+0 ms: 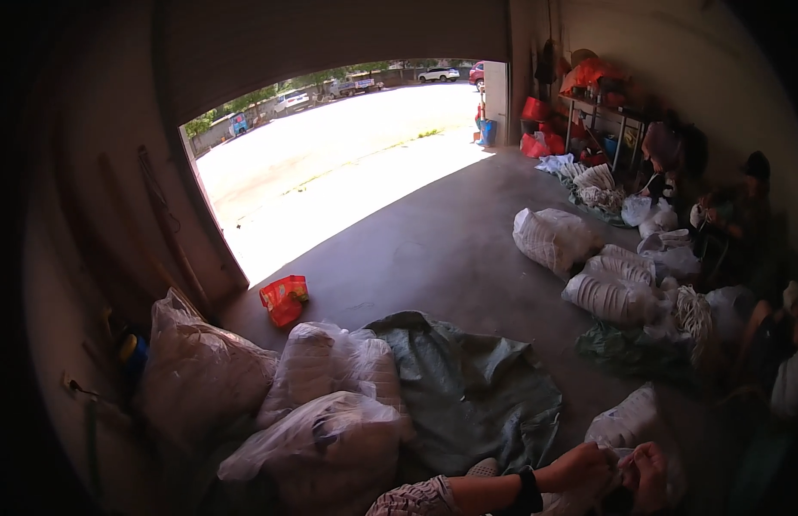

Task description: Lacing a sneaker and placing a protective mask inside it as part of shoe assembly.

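The white bag (627, 416) lies on the floor (433, 258), at 12 o'clock just beyond the person's hands. The left hand (578, 467), with a black band (529, 490) at its wrist, and the right hand (647, 471) are close together, fingers curled; it is too dim to tell whether either grip is clamped on anything. At 10 o'clock a green sheet (476, 387) lies spread and creased, with a red bag (284, 299) farther out. Full clear bags (330, 464) slump at 9. Wrapped bundles (610, 295) lie at 12, well beyond the white bag, with pale strands (693, 320) at 1. Farther, a co-worker (733, 211) sits at 1; a loaded counter (622, 140) stands at 12. The open doorway (356, 155) is at 11.
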Motion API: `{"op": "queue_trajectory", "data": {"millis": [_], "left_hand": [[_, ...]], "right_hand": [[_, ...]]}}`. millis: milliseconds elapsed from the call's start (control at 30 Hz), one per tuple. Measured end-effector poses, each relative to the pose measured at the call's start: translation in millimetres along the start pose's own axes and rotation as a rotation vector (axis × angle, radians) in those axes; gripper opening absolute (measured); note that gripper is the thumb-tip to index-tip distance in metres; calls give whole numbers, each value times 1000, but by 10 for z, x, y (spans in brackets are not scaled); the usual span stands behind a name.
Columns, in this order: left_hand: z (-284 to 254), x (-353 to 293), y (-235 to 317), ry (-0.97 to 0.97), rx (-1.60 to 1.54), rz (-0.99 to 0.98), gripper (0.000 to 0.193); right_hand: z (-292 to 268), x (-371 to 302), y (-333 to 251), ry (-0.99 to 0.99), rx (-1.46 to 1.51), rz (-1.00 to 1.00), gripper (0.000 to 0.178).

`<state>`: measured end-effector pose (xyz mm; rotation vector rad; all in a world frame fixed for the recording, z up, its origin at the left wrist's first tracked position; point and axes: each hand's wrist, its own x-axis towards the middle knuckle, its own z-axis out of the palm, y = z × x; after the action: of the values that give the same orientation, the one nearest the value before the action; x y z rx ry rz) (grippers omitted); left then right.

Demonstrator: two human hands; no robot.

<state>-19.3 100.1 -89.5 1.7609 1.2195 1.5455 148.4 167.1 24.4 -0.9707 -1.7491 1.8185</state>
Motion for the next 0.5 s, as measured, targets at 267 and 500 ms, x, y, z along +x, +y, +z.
{"op": "queue_trajectory", "data": {"millis": [267, 500], "left_hand": [[-215, 112, 340, -98, -312, -386, 17], [-212, 151, 413, -118, -196, -280, 13]], "right_hand": [[259, -151, 208, -148, 387, 200, 14], [321, -246, 255, -122, 34, 146, 14]]}}
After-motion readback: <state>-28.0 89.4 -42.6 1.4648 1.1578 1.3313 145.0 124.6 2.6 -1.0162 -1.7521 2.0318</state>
